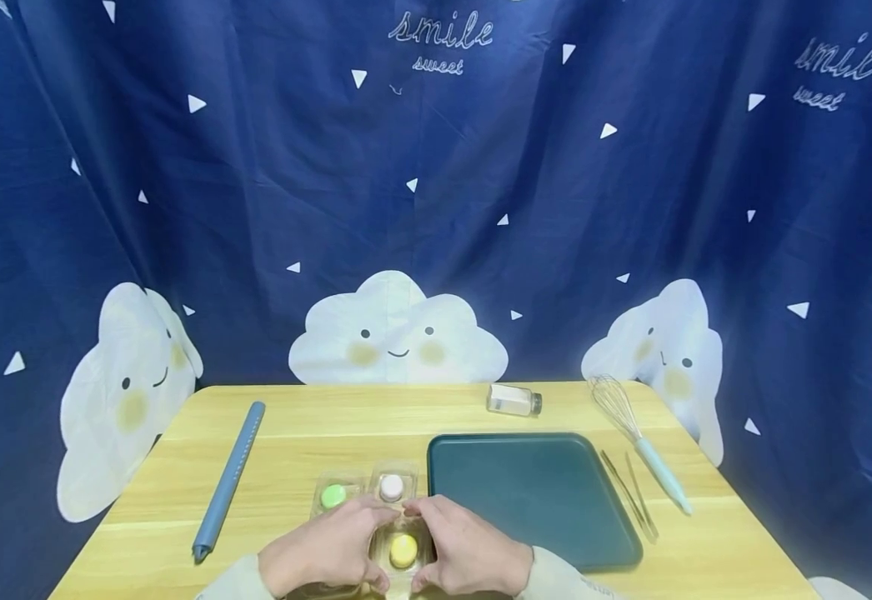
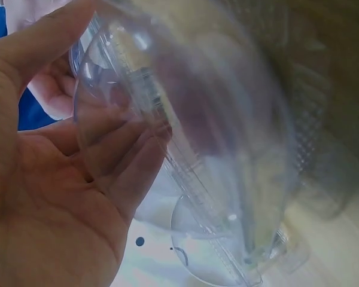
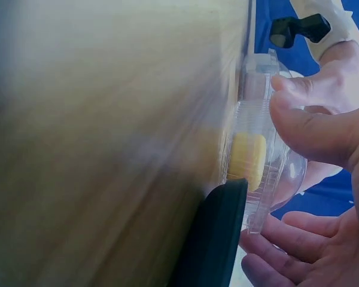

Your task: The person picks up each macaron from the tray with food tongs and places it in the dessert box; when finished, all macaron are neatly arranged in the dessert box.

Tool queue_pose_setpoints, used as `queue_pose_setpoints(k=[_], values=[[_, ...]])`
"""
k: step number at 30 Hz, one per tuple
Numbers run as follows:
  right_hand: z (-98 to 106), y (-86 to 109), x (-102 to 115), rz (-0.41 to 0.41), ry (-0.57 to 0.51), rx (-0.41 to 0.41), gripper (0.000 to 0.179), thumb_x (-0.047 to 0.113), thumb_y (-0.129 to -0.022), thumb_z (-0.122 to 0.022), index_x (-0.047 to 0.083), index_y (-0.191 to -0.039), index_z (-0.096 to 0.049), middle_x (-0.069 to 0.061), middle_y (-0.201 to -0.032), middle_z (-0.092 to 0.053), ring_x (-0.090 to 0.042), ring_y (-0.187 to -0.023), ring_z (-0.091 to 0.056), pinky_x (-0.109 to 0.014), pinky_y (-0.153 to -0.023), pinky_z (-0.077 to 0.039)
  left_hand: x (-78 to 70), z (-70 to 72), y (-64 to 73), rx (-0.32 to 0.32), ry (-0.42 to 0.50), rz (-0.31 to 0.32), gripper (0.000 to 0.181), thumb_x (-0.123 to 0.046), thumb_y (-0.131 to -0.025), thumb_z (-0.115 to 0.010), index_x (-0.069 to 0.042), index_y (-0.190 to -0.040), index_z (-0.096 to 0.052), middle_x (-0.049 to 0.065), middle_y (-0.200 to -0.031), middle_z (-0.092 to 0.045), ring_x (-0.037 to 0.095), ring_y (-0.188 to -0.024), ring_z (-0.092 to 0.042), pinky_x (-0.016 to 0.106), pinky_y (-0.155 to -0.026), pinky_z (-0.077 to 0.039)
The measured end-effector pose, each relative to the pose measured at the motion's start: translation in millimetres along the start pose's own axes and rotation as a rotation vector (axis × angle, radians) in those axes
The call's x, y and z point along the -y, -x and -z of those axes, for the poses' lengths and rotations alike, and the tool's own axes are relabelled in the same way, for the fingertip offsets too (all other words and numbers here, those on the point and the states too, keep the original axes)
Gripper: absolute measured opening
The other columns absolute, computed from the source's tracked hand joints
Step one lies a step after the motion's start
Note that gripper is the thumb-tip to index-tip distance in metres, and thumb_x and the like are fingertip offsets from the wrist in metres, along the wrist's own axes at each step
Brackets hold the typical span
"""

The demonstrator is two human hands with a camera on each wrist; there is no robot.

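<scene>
Both hands are at a clear plastic clamshell box (image 1: 418, 533) with a domed lid at the table's front. Inside lies a small round yellow cake (image 1: 403, 551); the right wrist view shows the cake (image 3: 246, 160) upright through the plastic. My left hand (image 1: 334, 546) grips the box's left side, thumb and fingers spread across it. From the right, my right hand (image 1: 473, 546) holds the other side, its thumb at one edge and fingertips at the opposite edge. In the left wrist view, the clear lid (image 2: 227, 137) partly covers the left fingers.
Behind the hands stand similar clear boxes with a green piece (image 1: 333, 496) and a white piece (image 1: 391, 487). A dark green tray (image 1: 526, 492) lies right, beside tongs (image 1: 631, 496) and a whisk (image 1: 654, 467). A jar (image 1: 513, 400) lies behind; a blue-grey stick-like object (image 1: 229, 483) lies left.
</scene>
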State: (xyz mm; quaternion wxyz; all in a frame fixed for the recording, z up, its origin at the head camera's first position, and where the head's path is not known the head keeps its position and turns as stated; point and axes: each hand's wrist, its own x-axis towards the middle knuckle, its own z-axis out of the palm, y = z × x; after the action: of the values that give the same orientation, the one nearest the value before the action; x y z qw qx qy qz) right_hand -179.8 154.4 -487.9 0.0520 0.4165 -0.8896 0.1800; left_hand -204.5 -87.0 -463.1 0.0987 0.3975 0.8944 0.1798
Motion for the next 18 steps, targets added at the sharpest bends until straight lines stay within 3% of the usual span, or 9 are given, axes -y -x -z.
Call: queue_pose_setpoints(k=[4, 8, 14, 18], values=[[2, 1.1, 0, -0.018, -0.018, 0.020, 0.083, 0.058, -0.086, -0.072, 0.009, -0.146, -0.043, -0.005, -0.136, -0.060, -0.014, -0.122, -0.060, -0.028, -0.098, -0.056, 0.7, 0.7, 2.2, 0.003, 0.018, 0.016, 0.086, -0.053, -0.069, -0.089, -0.009, -0.137, -0.062, 0.004, -0.138, -0.065, 0.026, -0.130, -0.060, 0.042, -0.102, -0.056], [6, 1.6, -1, -0.052, -0.035, 0.009, 0.079, 0.056, -0.087, -0.073, 0.010, -0.144, -0.045, -0.005, -0.137, -0.060, -0.016, -0.124, -0.060, -0.030, -0.098, -0.056, 2.0, 3.5, 3.9, -0.037, 0.047, 0.016, 0.088, -0.054, -0.070, -0.087, -0.008, -0.140, -0.060, 0.008, -0.141, -0.064, 0.029, -0.130, -0.060, 0.045, -0.102, -0.056], [15, -2.0, -9, -0.068, -0.044, -0.068, 0.072, 0.050, -0.086, -0.077, 0.015, -0.142, -0.048, -0.001, -0.137, -0.060, -0.015, -0.124, -0.060, -0.033, -0.100, -0.056, 4.9, 16.8, 2.2, -0.157, 0.029, 0.029, 0.078, -0.057, -0.075, -0.083, -0.013, -0.136, -0.063, 0.007, -0.134, -0.067, 0.029, -0.122, -0.064, 0.048, -0.095, -0.059], [23, -6.2, -17, -0.023, 0.017, -0.143, 0.077, 0.048, -0.084, -0.080, 0.015, -0.145, -0.047, -0.001, -0.139, -0.058, -0.015, -0.127, -0.058, -0.035, -0.103, -0.055, 5.7, 27.4, -1.1, -0.279, -0.049, 0.043, 0.076, -0.063, -0.075, -0.080, -0.016, -0.133, -0.065, 0.001, -0.129, -0.067, 0.023, -0.115, -0.066, 0.044, -0.091, -0.060]])
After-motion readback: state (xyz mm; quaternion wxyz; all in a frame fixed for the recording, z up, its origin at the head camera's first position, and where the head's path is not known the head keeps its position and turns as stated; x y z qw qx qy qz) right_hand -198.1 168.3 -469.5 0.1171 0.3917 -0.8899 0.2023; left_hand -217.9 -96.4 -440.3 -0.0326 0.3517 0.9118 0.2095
